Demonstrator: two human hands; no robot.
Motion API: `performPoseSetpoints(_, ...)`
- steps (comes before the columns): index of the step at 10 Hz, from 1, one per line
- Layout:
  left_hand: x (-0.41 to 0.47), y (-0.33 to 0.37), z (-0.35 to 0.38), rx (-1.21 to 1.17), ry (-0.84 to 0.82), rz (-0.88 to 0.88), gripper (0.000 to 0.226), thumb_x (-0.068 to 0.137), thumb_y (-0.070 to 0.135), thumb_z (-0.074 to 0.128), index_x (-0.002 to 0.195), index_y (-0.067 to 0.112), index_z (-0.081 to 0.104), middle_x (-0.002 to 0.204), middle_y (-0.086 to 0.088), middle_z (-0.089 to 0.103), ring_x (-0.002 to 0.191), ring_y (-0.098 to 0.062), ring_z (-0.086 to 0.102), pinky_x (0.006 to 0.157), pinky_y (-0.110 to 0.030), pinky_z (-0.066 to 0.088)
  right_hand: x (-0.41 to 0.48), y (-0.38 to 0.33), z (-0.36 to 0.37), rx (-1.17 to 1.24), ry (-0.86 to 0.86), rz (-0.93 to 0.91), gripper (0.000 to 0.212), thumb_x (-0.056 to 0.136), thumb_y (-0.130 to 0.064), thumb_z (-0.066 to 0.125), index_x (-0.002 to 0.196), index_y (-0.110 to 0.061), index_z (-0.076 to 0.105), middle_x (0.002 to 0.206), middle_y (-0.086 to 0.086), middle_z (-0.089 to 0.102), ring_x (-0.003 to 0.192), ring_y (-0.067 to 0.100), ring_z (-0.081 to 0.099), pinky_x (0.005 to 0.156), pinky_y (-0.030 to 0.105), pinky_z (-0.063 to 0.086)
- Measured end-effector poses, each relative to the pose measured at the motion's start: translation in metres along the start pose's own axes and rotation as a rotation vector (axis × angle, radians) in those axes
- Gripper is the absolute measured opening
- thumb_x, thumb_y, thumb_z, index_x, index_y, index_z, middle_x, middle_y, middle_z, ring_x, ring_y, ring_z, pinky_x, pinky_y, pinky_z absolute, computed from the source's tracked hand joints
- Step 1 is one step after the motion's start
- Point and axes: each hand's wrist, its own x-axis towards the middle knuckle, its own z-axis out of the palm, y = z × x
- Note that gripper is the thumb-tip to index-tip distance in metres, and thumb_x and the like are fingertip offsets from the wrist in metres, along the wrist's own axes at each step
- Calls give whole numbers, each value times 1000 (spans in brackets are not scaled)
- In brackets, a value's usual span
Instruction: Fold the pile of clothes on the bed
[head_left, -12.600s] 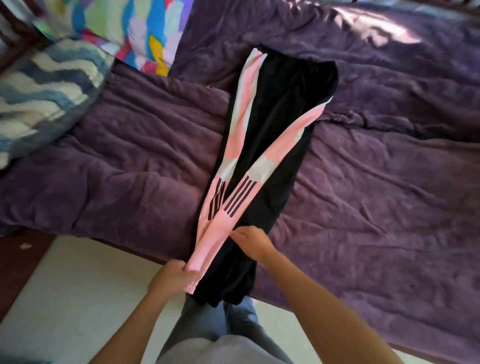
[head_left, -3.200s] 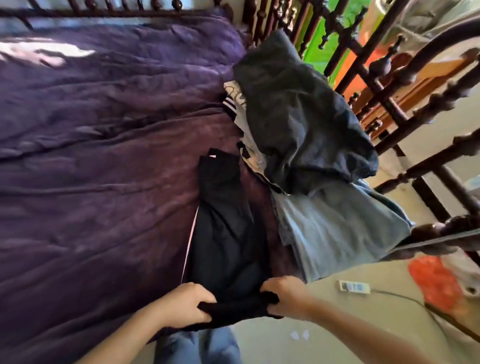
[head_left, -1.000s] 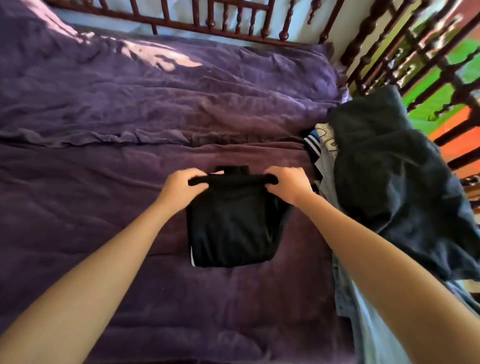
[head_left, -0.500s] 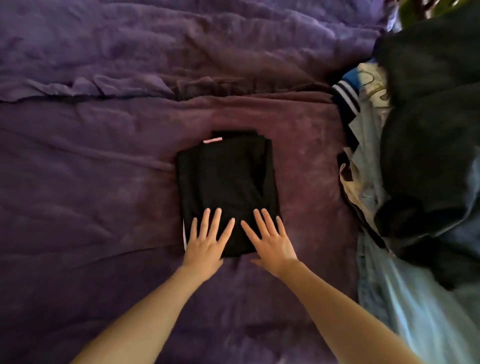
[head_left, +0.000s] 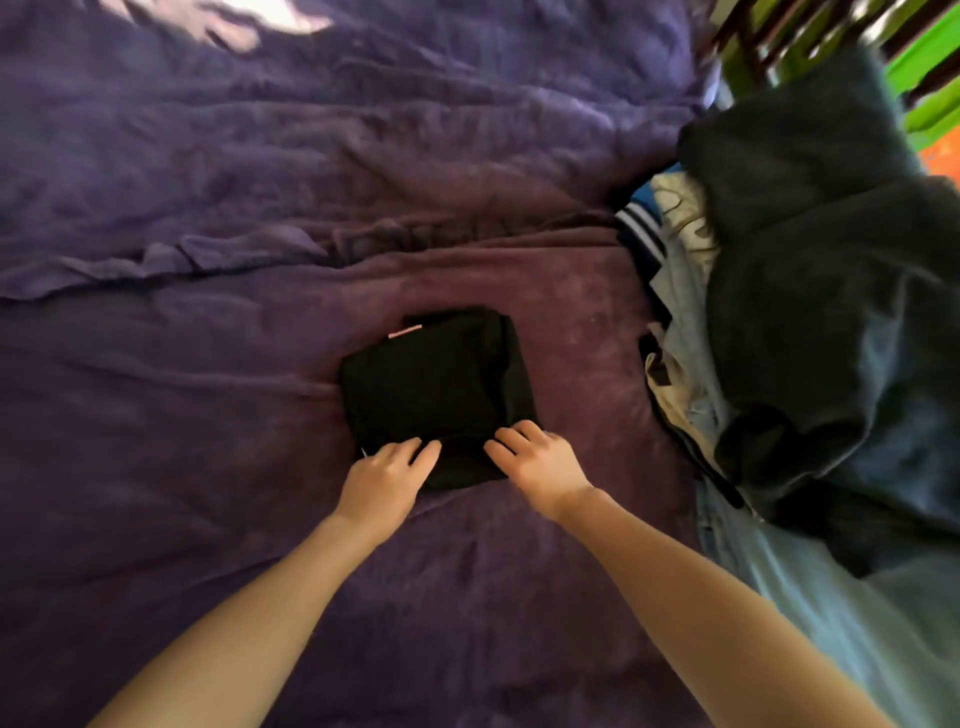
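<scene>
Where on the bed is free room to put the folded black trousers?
The purple blanket left of the folded black trousers is free, and so is the strip beyond them up to the long crease. Between the trousers and the pile of unfolded clothes a narrower strip lies bare. The right side is crowded by that pile.

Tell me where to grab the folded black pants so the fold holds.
Take the folded black pants by the near edge, where the left hand and right hand rest, coming from the near side. The far edge shows stepped layers and a pink strip, likely to splay.
</scene>
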Motion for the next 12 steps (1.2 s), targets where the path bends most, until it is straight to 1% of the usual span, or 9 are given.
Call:
performPoseSetpoints(3, 102, 30, -182, 93, 450, 25, 82, 30, -10, 83, 107, 5, 59, 88, -18, 69, 62, -35, 66, 40, -37, 52, 75, 85, -190, -313, 442, -119, 27, 72, -11, 46, 81, -9, 71, 77, 6, 67, 61, 26, 62, 43, 26, 48)
performPoseSetpoints(5, 171, 150, -246, 192, 802, 168, 43, 66, 5, 50, 106, 4, 66, 96, -17, 69, 74, -33, 68, 43, -34, 51, -2, 162, -315, -555, 641, -123, 34, 94, -2, 38, 90, -6, 71, 91, 10, 70, 78, 27, 68, 59, 27, 52)
performPoseSetpoints(6, 190, 230, -216, 182, 846, 282, 42, 69, 7, 41, 99, 8, 71, 90, -14, 70, 69, -28, 68, 42, -28, 48, -86, 196, -316, -637, 611, -64, 22, 93, -4, 41, 97, -5, 62, 95, 14, 69, 86, 31, 67, 66, 31, 53)
performPoseSetpoints(7, 188, 299, -149, 133, 670, 403, 37, 66, 6, 48, 93, 13, 73, 84, -10, 70, 60, -23, 65, 39, -24, 44, -179, 208, -283, -685, 466, 54, 19, 86, -5, 46, 97, -8, 62, 96, 12, 71, 87, 30, 69, 70, 33, 54)
performPoseSetpoints(8, 167, 351, -90, 131, 276, 478, 53, 57, 26, 80, 108, 18, 69, 100, -11, 68, 78, -23, 67, 56, -26, 52, -259, 203, -241, -693, 281, 128, 30, 88, -5, 44, 79, -9, 72, 87, 10, 72, 77, 28, 70, 78, 39, 44)
performPoseSetpoints(9, 145, 372, -56, 130, -298, 476, 83, 84, 48, 59, 149, 23, 15, 154, -20, 10, 141, -35, 16, 112, -49, 19, -301, 191, -211, -641, -134, 296, 29, 56, -26, 80, 82, -15, 73, 90, 9, 72, 80, 28, 70, 82, 44, 45)
performPoseSetpoints(10, 143, 367, -50, 116, -302, 460, 72, 92, 56, 33, 150, 27, 2, 157, -14, -7, 144, -32, -5, 113, -52, 1, -303, 190, -205, -542, -381, 417, 71, 42, -71, 74, 94, -23, 74, 97, 6, 71, 89, 27, 69, 74, 46, 56)
performPoseSetpoints(11, 155, 356, -47, 69, -207, 430, 81, 78, 61, 5, 148, 25, 20, 156, -13, 11, 143, -32, 12, 113, -51, 12, -289, 192, -211, -526, -314, 361, 77, 75, -81, 26, 100, -25, 73, 102, 6, 71, 93, 27, 68, 76, 46, 54)
performPoseSetpoints(12, 168, 356, -62, 75, -75, 324, 65, 89, 52, 23, 143, 19, 36, 151, -17, 26, 137, -36, 29, 107, -51, 28, -274, 196, -210, -461, -293, 414, 80, 90, -66, 6, 107, -23, 71, 113, 11, 68, 101, 29, 66, 79, 47, 54)
